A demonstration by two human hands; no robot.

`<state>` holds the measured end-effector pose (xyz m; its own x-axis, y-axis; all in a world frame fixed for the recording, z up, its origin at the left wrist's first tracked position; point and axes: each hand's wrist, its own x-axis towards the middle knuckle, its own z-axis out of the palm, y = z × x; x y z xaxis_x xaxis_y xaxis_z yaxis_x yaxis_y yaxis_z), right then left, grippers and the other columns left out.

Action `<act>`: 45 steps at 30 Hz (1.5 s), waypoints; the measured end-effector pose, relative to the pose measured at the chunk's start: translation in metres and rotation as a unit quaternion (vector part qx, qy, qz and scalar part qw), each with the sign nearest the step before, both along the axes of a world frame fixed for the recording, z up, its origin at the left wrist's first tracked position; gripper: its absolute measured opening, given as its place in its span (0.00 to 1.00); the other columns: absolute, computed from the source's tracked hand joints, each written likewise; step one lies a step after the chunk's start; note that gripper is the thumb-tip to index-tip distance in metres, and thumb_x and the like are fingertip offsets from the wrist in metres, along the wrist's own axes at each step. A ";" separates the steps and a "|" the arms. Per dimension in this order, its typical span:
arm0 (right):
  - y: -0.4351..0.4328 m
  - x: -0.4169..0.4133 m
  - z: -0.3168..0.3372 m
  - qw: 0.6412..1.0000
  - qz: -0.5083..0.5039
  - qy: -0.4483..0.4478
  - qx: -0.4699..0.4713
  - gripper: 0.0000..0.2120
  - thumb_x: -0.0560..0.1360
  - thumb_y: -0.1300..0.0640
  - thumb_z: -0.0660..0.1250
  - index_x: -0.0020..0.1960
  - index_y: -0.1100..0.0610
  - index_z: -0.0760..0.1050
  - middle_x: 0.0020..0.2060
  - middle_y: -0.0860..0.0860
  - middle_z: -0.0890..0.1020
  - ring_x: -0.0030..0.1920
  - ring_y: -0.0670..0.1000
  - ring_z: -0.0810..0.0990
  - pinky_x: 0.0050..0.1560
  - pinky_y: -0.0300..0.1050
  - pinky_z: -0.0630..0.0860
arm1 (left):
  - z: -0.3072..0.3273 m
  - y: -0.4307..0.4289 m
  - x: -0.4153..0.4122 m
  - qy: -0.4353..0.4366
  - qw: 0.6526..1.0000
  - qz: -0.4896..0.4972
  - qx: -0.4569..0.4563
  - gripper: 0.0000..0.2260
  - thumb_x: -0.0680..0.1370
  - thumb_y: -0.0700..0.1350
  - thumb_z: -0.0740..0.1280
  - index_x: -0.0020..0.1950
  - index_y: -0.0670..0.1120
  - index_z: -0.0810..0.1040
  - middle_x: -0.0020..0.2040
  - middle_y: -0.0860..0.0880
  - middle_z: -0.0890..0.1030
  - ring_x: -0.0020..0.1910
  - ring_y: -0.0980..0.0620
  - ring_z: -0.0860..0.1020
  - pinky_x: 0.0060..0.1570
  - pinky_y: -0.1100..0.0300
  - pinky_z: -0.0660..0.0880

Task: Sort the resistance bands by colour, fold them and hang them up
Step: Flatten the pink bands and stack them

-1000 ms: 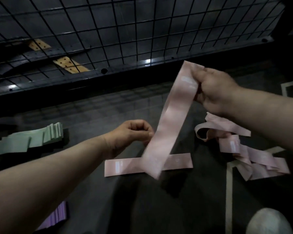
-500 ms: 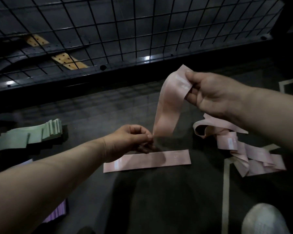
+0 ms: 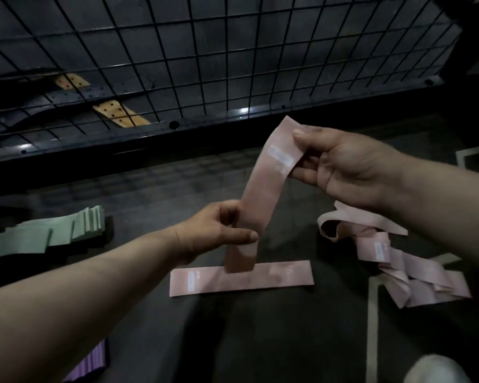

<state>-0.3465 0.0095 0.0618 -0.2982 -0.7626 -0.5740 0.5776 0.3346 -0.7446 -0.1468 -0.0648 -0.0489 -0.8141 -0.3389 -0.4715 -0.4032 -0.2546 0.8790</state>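
Two hands on one pink flat elastic resistance band point(image 3: 260, 194): right hand point(image 3: 351, 167) fingers pinch the upper end, left hand point(image 3: 213, 230) fingers pinch lower down, probably pulling it straight to fold; it hangs over a flattened pink band point(image 3: 282, 275) on the dark floor point(image 3: 260, 341). Loose pink pile point(image 3: 398, 261) to the right, green folded stack point(image 3: 53, 233) to the left; colours kept apart.

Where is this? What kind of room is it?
Probably a gym storage corner: pink elastic resistance bands lie on a dark floor with pale painted lines, beside a black wire grid panel.
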 end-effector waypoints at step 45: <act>0.036 0.012 -0.059 0.912 0.282 0.299 -0.021 0.13 0.71 0.56 0.74 0.53 0.61 0.79 0.46 0.59 0.84 0.50 0.58 0.84 0.51 0.55 0.81 | 0.044 -0.025 -0.017 0.051 0.960 0.274 0.002 0.04 0.79 0.42 0.68 0.52 0.44 0.77 0.42 0.47 0.81 0.38 0.53 0.79 0.36 0.61 0.78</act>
